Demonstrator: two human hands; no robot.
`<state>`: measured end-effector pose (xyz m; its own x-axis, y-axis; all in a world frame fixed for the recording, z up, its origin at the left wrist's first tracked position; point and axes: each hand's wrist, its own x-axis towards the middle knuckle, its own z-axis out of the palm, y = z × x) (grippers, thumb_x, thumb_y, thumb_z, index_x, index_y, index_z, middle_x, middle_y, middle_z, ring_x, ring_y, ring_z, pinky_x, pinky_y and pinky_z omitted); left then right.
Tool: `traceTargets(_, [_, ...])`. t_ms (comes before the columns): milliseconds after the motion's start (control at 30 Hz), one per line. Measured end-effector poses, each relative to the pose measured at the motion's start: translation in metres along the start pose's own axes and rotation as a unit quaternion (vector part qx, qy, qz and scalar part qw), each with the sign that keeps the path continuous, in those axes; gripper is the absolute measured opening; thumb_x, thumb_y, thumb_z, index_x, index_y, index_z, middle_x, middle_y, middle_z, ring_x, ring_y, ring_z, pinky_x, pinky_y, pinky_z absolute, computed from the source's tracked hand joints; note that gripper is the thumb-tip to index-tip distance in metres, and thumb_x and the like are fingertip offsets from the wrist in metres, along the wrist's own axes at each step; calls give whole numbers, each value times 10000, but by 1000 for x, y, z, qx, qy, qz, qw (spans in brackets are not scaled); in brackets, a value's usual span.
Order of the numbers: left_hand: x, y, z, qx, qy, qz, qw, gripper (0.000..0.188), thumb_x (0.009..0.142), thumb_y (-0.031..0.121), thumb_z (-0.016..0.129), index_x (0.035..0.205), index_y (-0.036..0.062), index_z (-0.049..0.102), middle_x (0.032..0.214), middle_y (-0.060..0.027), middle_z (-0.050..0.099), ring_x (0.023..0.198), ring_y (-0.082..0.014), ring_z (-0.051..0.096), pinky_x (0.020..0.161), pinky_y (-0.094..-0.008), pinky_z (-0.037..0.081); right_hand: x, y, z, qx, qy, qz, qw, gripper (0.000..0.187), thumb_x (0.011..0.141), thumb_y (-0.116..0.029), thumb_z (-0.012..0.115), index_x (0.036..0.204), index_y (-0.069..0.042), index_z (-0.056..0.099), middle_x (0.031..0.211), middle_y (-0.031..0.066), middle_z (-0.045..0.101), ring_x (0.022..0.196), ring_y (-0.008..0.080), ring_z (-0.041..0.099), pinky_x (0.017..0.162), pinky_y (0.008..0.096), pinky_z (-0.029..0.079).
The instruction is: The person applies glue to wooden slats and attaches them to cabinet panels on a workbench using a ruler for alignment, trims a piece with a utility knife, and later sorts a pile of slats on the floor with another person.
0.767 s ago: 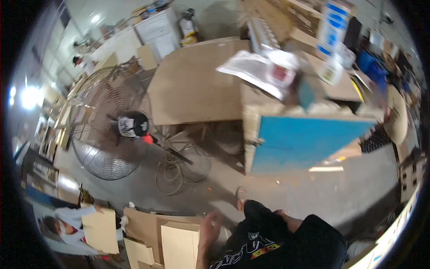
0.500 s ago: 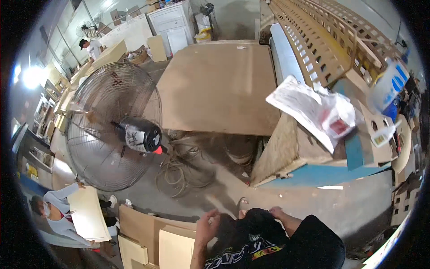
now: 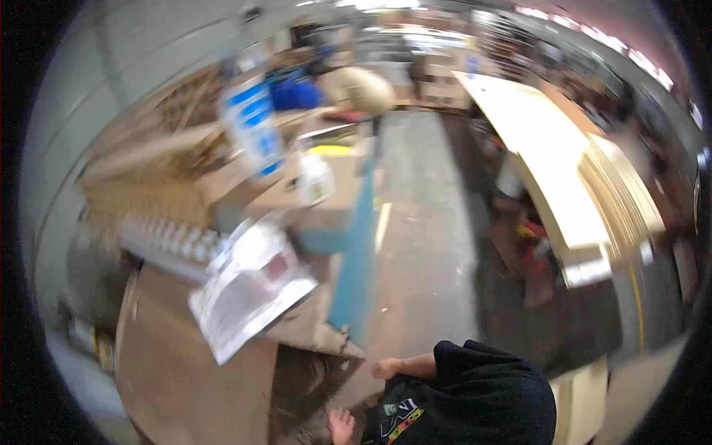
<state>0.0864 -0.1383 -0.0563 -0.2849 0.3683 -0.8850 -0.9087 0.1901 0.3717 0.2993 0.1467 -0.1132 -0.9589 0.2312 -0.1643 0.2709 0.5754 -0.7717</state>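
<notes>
My left hand hangs low near the bottom edge, beside my black shirt, fingers loosely apart with nothing visible in them. My right hand is just above it, at the end of a bent forearm; motion blur hides how its fingers lie, and no object shows there. Both hands are apart from the furniture. Nearest to them is the corner of a wooden bench with a blue side panel. On the bench lies a crumpled white plastic bag with a dark red patch.
A white bottle and a blue-and-white container stand beyond the bag. A large brown board spreads at lower left. Across a grey floor aisle, pale panels lie stacked on the right. The view is blurred.
My view has swung far to the right. The fan and the people at left have left the view; the aisle and stacked panels have come in. Both hands remain low by my body.
</notes>
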Motion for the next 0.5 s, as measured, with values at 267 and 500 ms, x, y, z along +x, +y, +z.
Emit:
traceTargets(267, [9,64,43,397,-46,12,917,373,992,359,577,1260,101,592,1057,-83,658,852,-178,608,696,-328,491,-170,-19,-1,288,377,550,687,409,902,-440,634,1164,-143,737,1035,107,757,894,255,723,818,377,572])
traceTargets(500, [9,77,55,463,-51,19,885,385,996,295,587,1314,79,579,1085,-120,669,909,-217,653,745,-353,531,-253,-24,95,243,228,649,684,432,824,-466,659,1123,-172,762,1150,113,736,1099,337,678,966,416,525])
